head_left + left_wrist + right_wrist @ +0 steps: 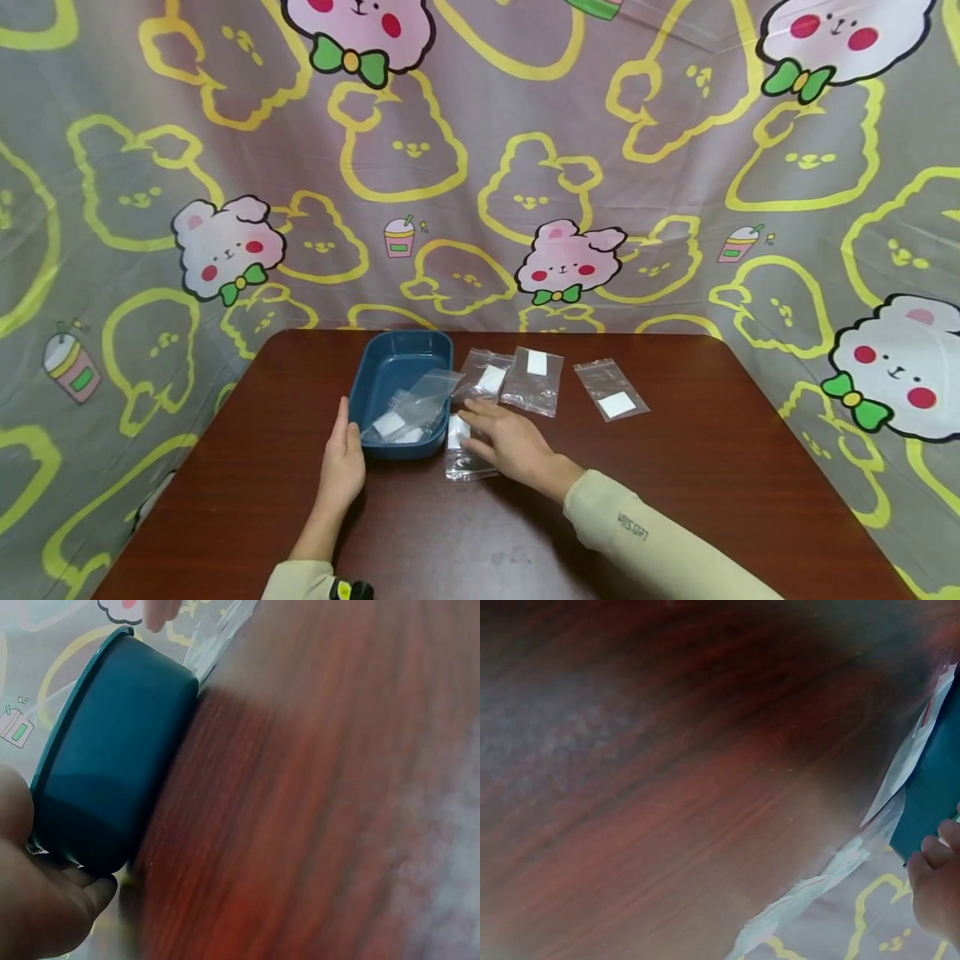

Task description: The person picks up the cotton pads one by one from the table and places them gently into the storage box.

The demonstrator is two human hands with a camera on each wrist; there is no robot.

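A blue rectangular tray (401, 342) stands on the table, with clear zip bags (420, 404) holding white pieces in its near half. My left hand (344, 458) lies along the tray's left side, fingers extended against the wall. In the left wrist view, that hand (56, 900) is at one end of the tray (112, 750). My right hand (517, 442) reaches over from the right, its fingers stretched out by the tray's right wall. Beneath those fingertips lies another zip bag (468, 462) with a white label-like piece, partly hidden by the hand.
Beyond my right hand lie more clear zip bags: one beside the tray (476, 367), one next to it (534, 383), and one farther right (611, 390). The brown table (675, 467) meets a cartoon-printed curtain (465, 275) at its back and sides.
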